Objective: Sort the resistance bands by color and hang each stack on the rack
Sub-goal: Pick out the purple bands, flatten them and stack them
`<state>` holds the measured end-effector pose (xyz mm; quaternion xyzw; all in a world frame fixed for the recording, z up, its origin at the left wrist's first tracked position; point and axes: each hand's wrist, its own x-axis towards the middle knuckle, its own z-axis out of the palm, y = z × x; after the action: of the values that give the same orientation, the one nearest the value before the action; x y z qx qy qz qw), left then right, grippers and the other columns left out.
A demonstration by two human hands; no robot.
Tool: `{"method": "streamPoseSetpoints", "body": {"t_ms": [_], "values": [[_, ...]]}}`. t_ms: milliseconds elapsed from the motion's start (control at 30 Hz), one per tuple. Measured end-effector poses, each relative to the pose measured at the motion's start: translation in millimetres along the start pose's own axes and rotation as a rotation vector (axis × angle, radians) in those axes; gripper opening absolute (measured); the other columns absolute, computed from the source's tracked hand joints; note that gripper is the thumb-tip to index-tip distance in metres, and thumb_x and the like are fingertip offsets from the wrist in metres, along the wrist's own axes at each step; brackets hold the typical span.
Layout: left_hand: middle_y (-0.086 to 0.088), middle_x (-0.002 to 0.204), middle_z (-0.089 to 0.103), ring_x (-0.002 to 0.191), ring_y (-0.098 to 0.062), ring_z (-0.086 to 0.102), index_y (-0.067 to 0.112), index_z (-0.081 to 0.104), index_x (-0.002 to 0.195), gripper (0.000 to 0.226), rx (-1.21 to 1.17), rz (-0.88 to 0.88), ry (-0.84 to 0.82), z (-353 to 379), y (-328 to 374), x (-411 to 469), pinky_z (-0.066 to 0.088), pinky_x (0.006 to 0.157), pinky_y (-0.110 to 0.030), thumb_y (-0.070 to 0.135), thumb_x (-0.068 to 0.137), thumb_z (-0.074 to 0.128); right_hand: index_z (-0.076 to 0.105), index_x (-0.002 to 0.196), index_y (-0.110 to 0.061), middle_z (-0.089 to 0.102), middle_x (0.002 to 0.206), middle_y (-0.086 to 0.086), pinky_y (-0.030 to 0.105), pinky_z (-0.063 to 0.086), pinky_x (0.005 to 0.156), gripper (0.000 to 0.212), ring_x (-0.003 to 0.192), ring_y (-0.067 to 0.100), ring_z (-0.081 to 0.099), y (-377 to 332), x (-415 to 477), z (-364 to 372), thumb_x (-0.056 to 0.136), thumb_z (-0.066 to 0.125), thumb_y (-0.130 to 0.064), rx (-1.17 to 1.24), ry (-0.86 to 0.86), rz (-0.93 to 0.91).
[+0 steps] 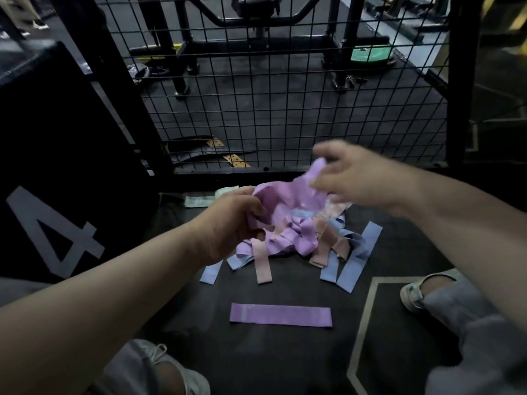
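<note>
— What could go wrong from here?

— The purple band (285,198) I hold up at centre frame hangs right over the pile (302,240) of purple, pink and blue bands. I judge a loop may be caught in it. If I pull hard, pink or blue ones could come along and scatter, muddling the colours.

— Anything else?

— It's stretchy. If one end slips, it could snap away toward the wire grid (285,95) across the top of the frame.

— How are your hands?

— My left hand (231,220), left of centre, has its fingers curled round the band's left end. My right hand (359,181), right of centre and blurred, looks to pinch the upper edge between thumb and fingers.

— And the sorted ones?

— One flat band (281,315), purple, lies on the floor at lower centre, apart from the pile.
</note>
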<state>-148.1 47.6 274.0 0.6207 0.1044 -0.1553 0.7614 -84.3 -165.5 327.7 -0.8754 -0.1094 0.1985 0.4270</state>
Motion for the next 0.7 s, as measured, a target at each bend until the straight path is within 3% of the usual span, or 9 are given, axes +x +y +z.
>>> {"method": "streamPoseSetpoints", "body": {"t_ms": [67, 133, 233, 267, 367, 467, 533, 600, 700], "values": [[-0.020, 0.094, 0.057, 0.070, -0.029, 0.061, 0.001, 0.056, 0.115, 0.051, -0.072, 0.012, -0.056, 0, 2, 1, 0.046, 0.060, -0.035, 0.003, 0.065, 0.049, 0.052, 0.135, -0.037, 0.071, 0.110, -0.008, 0.040, 0.059, 0.088, 0.048, 0.094, 0.014, 0.072, 2, -4, 11, 0.092, 0.072, -0.037, -0.176, -0.144, 0.016], [-0.022, 0.105, 0.056, 0.079, -0.032, 0.063, -0.001, 0.055, 0.119, 0.047, -0.123, -0.002, -0.088, -1, 1, 2, 0.050, 0.067, -0.037, 0.003, 0.073, 0.045, 0.058, 0.122, -0.038, 0.072, 0.107, -0.012, 0.043, 0.059, 0.090, 0.040, 0.097, 0.013, 0.071, 4, -3, 23, 0.086, 0.073, -0.047, -0.248, -0.181, -0.035], [-0.025, 0.111, 0.054, 0.081, -0.034, 0.064, -0.009, 0.052, 0.127, 0.049, -0.134, -0.044, -0.094, -5, 3, 2, 0.051, 0.071, -0.039, 0.000, 0.082, 0.037, 0.057, 0.121, -0.045, 0.063, 0.121, -0.015, 0.042, 0.053, 0.099, 0.063, 0.113, 0.010, 0.063, 6, 1, 31, 0.064, 0.066, -0.070, -0.275, -0.184, -0.152], [-0.024, 0.109, 0.055, 0.080, -0.033, 0.062, -0.009, 0.053, 0.128, 0.050, -0.119, -0.050, -0.093, -6, 4, 2, 0.048, 0.070, -0.038, 0.000, 0.082, 0.037, 0.055, 0.124, -0.048, 0.058, 0.128, -0.013, 0.040, 0.051, 0.102, 0.065, 0.118, 0.009, 0.060, 6, 2, 30, 0.064, 0.066, -0.070, -0.258, -0.164, -0.183], [-0.019, 0.096, 0.053, 0.068, -0.024, 0.052, 0.000, 0.059, 0.118, 0.042, -0.012, -0.037, -0.121, -4, 9, -2, 0.037, 0.060, -0.033, 0.007, 0.078, 0.048, 0.044, 0.139, -0.053, 0.045, 0.141, -0.016, 0.034, 0.043, 0.111, 0.063, 0.131, 0.002, 0.047, 2, -3, 25, 0.083, 0.075, -0.050, -0.135, -0.233, -0.240], [-0.011, 0.086, 0.059, 0.067, -0.018, 0.053, -0.003, 0.068, 0.111, 0.038, 0.150, -0.027, -0.155, 1, 10, -6, 0.036, 0.058, -0.028, 0.003, 0.078, 0.049, 0.046, 0.140, -0.049, 0.057, 0.133, -0.018, 0.032, 0.046, 0.109, 0.061, 0.123, 0.000, 0.056, -3, -9, 32, 0.086, 0.075, -0.044, -0.057, -0.330, -0.281], [-0.016, 0.088, 0.058, 0.073, -0.024, 0.052, -0.010, 0.063, 0.112, 0.043, 0.188, -0.031, -0.147, 1, 7, -4, 0.035, 0.058, -0.028, -0.001, 0.072, 0.050, 0.053, 0.136, -0.040, 0.060, 0.125, -0.017, 0.033, 0.050, 0.103, 0.053, 0.116, 0.002, 0.059, -3, -9, 40, 0.088, 0.073, -0.045, -0.250, -0.167, -0.382], [-0.013, 0.078, 0.054, 0.065, -0.022, 0.045, -0.009, 0.065, 0.103, 0.044, 0.247, -0.017, -0.119, 0, 5, -2, 0.029, 0.056, -0.029, 0.000, 0.063, 0.050, 0.062, 0.125, -0.033, 0.066, 0.109, -0.014, 0.033, 0.054, 0.091, 0.033, 0.099, 0.002, 0.062, -3, -8, 42, 0.092, 0.068, -0.034, -0.374, -0.009, -0.470], [-0.005, 0.070, 0.061, 0.057, -0.013, 0.049, 0.006, 0.070, 0.092, 0.025, 0.410, 0.036, -0.010, -3, 1, 1, 0.037, 0.053, -0.027, 0.002, 0.070, 0.058, 0.069, 0.100, -0.027, 0.066, 0.083, -0.012, 0.027, 0.053, 0.071, 0.012, 0.074, -0.001, 0.060, -6, -6, 37, 0.093, 0.061, -0.020, -0.286, 0.101, -0.433]]}}
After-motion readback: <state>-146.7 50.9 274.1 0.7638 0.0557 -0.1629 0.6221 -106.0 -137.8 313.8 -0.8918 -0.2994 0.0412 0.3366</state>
